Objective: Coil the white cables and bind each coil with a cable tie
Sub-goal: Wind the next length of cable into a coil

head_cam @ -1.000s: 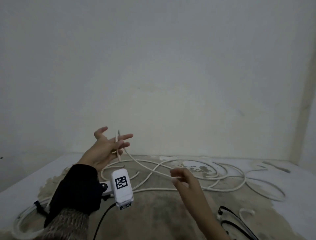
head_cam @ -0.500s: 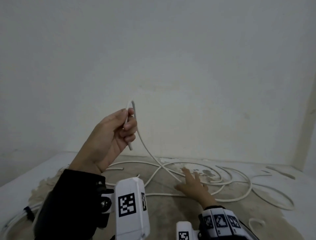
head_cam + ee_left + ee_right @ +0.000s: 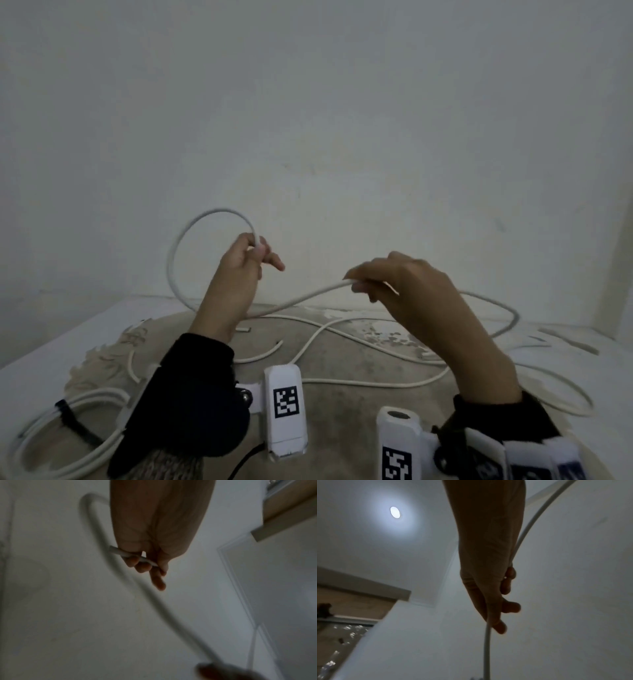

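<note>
A long white cable point(image 3: 308, 295) is lifted off the floor between both hands. My left hand point(image 3: 255, 251) pinches its end, and the cable arcs up and round to the left in one loop point(image 3: 178, 240). The left wrist view shows the cable end point(image 3: 130, 555) held between curled fingers. My right hand point(image 3: 368, 282) grips the same cable further along, about chest height. In the right wrist view the cable point(image 3: 488, 642) runs through the curled fingers. The remaining cable point(image 3: 376, 382) trails in loose curves on the floor.
A finished coil point(image 3: 68, 442) bound with a black tie point(image 3: 73, 423) lies at the lower left. Short white offcuts point(image 3: 132, 366) lie on the stained floor. A plain white wall point(image 3: 308, 120) stands close ahead, with a corner at the right.
My right hand rose from the floor and took hold of the cable. The left hand turned over, bringing the cable round into a loop.
</note>
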